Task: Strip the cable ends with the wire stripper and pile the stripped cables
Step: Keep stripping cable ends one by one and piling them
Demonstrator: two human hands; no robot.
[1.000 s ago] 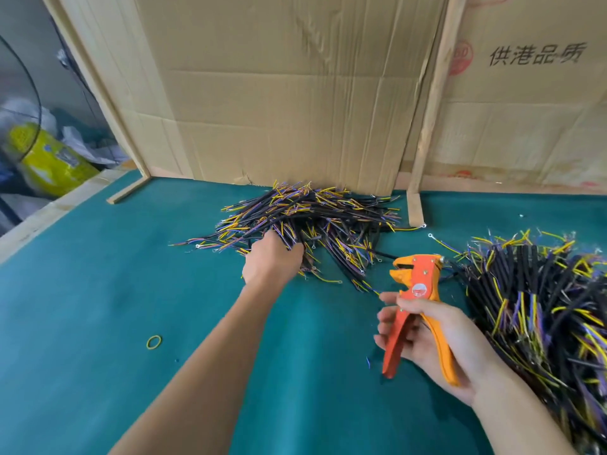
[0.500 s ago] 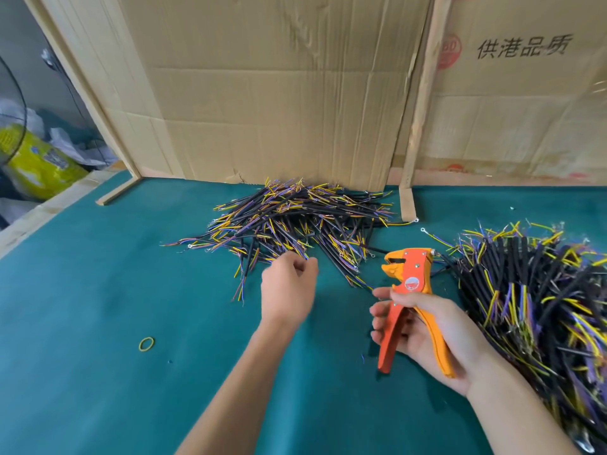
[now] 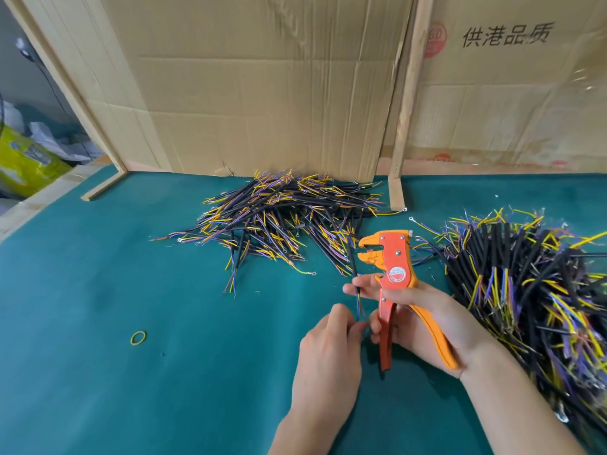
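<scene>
My right hand [image 3: 427, 320] grips the handles of an orange wire stripper [image 3: 392, 267], jaws up and pointing left. Its fingertips also pinch a thin black cable [image 3: 355, 274] that runs up beside the jaws. My left hand [image 3: 328, 349] pinches the coloured wire ends of that cable just below. A heap of black cables with yellow, purple and orange ends [image 3: 282, 215] lies at the back centre. A bigger heap of similar cables [image 3: 532, 284] covers the right side.
The work surface is a teal mat [image 3: 98, 307]. Cardboard sheets [image 3: 262, 87] and wooden slats [image 3: 405, 93] stand along the back. A yellow rubber band [image 3: 138, 337] lies on the mat at left. A yellow bag [image 3: 23, 159] sits off the table's left edge.
My left hand left the centre heap and came back toward the stripper. It now pinches a cable's ends, and my right fingertips have taken hold of the same cable.
</scene>
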